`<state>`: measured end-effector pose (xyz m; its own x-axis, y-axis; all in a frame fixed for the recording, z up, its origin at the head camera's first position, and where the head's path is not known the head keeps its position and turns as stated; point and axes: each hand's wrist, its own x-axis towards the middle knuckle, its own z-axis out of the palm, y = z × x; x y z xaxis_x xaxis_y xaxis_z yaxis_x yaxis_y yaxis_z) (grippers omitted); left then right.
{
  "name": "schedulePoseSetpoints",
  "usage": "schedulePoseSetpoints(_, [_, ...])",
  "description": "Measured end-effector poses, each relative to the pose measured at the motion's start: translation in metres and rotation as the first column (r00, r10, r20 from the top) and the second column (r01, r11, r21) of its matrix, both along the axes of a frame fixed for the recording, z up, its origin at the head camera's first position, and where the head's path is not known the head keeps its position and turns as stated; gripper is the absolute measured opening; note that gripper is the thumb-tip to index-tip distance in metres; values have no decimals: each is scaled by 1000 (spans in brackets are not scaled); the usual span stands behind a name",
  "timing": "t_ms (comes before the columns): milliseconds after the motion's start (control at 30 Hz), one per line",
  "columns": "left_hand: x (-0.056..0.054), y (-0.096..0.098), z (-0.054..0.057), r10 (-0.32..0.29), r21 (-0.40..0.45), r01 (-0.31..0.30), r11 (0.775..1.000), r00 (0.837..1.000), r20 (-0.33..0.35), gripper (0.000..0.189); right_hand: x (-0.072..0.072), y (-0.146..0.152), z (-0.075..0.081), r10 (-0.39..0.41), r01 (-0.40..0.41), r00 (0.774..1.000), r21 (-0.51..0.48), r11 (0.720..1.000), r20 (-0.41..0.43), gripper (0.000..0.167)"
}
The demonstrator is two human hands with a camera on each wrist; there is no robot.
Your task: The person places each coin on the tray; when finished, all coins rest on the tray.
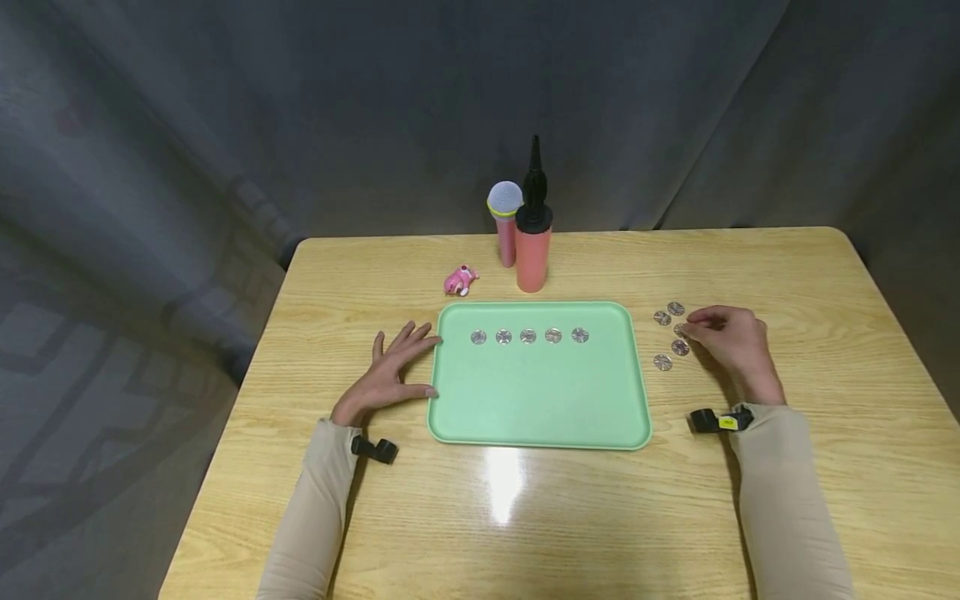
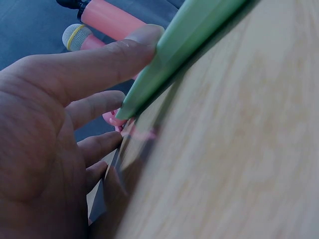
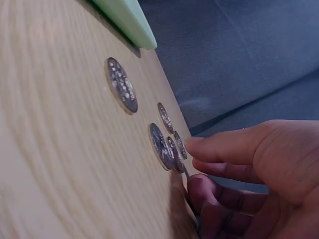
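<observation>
A mint-green tray [image 1: 525, 404] lies flat on the table. Inside it, along the far side, several silver coins [image 1: 528, 336] form a row. Beside the tray's left edge, my left hand [image 1: 390, 375] has its fingers spread, the thumb and index finger touching the rim. Right of the tray, a loose cluster of several more coins [image 1: 663, 362] lies on the wood. Over this cluster is my right hand [image 1: 729, 337], bent fingertips at a partly covered coin [image 1: 681, 330]. In the right wrist view a gap shows between thumb [image 3: 224, 144] and fingers, with the coins lying flat.
Behind the tray stand a pink hand pump [image 1: 533, 258] with a black nozzle and a pink toy microphone [image 1: 506, 237]. A small pink figurine [image 1: 461, 281] lies left of them. Dark curtains [image 1: 375, 117] hang beyond the wooden table [image 1: 420, 517].
</observation>
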<state>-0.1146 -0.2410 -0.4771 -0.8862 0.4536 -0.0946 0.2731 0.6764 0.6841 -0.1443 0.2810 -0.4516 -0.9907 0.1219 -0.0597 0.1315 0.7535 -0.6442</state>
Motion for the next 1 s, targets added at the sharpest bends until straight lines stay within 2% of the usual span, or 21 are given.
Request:
schedulePoseSetpoints(233, [-1,-1,0,-4,-3,4,1000,1000,-5,85,-2,-6,-5,-7,8,1000,29,1000,-25,32])
schedulePoseSetpoints(567, [-1,0,-1,-9,4,9,1000,1000,-12,85,-1,-5,-4,0,7,997,91,996,-73,23])
schedulePoseSetpoints(800, [0,0,0,-1,15,1,1000,1000,-7,84,1,-7,-1,-40,49,998,165,985,-57,20])
schedulePoseSetpoints(1000, [0,0,0,-2,13,2,1000,1000,-7,84,2,-8,1,-29,33,999,167,985,-30,20])
